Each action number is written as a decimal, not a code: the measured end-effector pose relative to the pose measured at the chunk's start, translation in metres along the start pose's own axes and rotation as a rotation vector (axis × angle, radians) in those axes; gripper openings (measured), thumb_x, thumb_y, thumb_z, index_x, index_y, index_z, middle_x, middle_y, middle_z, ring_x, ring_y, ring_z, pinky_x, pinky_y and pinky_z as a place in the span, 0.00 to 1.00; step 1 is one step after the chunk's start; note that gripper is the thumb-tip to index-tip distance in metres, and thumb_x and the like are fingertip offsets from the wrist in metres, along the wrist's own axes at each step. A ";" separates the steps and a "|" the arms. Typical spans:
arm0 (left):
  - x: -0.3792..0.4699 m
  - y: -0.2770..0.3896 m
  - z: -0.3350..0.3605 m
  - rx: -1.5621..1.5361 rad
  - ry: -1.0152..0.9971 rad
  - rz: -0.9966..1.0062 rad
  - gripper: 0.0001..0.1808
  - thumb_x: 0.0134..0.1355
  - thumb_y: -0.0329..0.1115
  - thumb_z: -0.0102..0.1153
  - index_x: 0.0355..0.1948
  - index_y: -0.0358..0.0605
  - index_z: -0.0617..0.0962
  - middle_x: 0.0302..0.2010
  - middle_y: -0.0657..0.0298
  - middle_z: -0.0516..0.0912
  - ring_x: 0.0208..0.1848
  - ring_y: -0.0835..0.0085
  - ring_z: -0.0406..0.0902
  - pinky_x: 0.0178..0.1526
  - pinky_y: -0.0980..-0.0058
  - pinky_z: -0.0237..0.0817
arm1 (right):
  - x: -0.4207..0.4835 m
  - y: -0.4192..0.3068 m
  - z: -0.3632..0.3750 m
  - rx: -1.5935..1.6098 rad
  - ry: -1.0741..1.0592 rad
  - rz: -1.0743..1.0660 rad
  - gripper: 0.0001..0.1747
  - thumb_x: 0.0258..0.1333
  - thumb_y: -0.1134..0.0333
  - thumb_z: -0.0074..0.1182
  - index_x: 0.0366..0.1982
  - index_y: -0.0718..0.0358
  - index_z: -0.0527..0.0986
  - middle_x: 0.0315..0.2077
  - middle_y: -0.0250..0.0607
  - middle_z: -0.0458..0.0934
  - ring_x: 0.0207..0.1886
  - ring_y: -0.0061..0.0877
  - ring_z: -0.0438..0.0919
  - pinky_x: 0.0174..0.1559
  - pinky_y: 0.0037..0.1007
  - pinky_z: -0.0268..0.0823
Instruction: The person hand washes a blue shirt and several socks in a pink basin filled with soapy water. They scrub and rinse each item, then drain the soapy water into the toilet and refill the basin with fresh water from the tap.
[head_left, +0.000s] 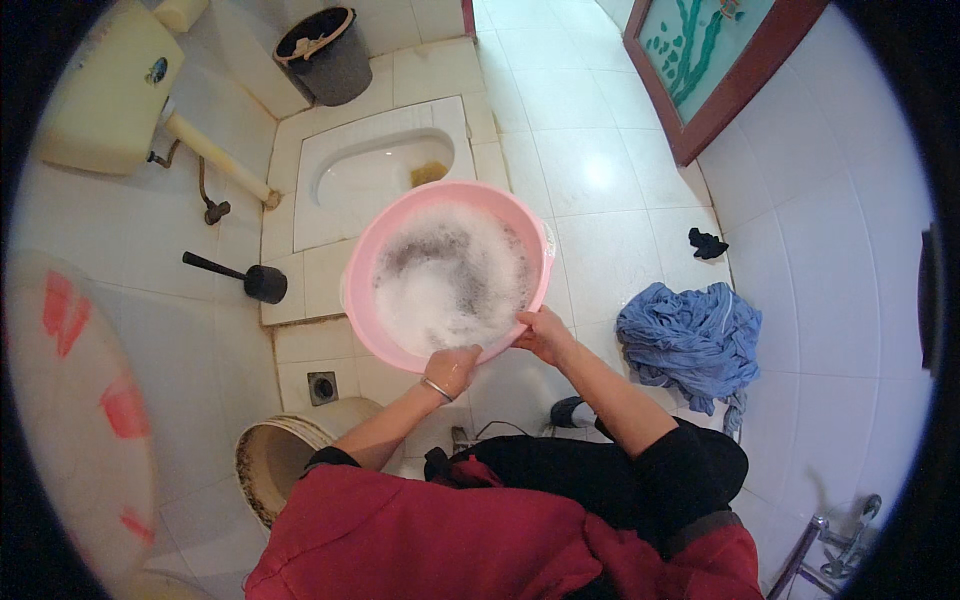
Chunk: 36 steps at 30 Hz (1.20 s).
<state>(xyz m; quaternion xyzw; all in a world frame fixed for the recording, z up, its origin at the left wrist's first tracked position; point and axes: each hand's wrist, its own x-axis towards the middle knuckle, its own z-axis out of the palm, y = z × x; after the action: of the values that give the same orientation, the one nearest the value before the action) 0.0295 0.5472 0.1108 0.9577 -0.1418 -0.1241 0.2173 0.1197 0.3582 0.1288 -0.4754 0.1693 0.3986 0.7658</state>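
Note:
A round pink plastic basin (361, 315) is in front of me, overlapping the near edge of a white squat toilet (352, 176). White suds on greyish water (450, 277) fill much of its inside. My left hand (453, 370), with a silver bangle at the wrist, grips the near rim. On the near right rim, my right hand (546, 335) has its thumb over the edge and its fingers outside, partly hidden. Whether the basin rests on anything cannot be made out.
Crumpled blue cloth (690, 337) lies on the right floor, near a small black cloth (707, 244). A toilet brush (262, 283), a floor drain (323, 388) and a tipped dirty bucket (277, 457) are at left. A black bucket (330, 67) stands behind the toilet; a framed door (697, 67) is far right.

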 end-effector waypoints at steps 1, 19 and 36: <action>0.000 -0.002 -0.005 -0.009 0.012 0.014 0.10 0.46 0.30 0.50 0.33 0.45 0.72 0.24 0.54 0.77 0.27 0.55 0.75 0.28 0.60 0.65 | 0.000 -0.003 0.001 -0.014 -0.051 -0.001 0.22 0.55 0.66 0.44 0.50 0.67 0.58 0.40 0.48 0.71 0.39 0.34 0.75 0.42 0.34 0.70; 0.056 -0.049 -0.122 0.022 0.121 0.023 0.12 0.43 0.41 0.57 0.26 0.44 0.76 0.24 0.52 0.78 0.29 0.54 0.75 0.33 0.63 0.65 | -0.010 -0.036 -0.039 -0.188 0.209 -0.018 0.11 0.55 0.67 0.44 0.40 0.63 0.64 0.30 0.41 0.72 0.31 0.24 0.75 0.32 0.22 0.70; 0.092 -0.075 -0.185 -0.070 0.027 0.021 0.13 0.44 0.38 0.58 0.30 0.43 0.78 0.25 0.52 0.79 0.29 0.58 0.76 0.35 0.67 0.64 | -0.019 -0.047 -0.047 -0.214 0.250 -0.079 0.09 0.55 0.67 0.45 0.38 0.62 0.65 0.28 0.38 0.73 0.28 0.22 0.74 0.30 0.23 0.70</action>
<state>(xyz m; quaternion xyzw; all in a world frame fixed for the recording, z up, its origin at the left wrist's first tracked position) 0.1871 0.6527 0.2226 0.9495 -0.1446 -0.1138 0.2541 0.1503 0.2984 0.1458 -0.6063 0.2010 0.3218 0.6989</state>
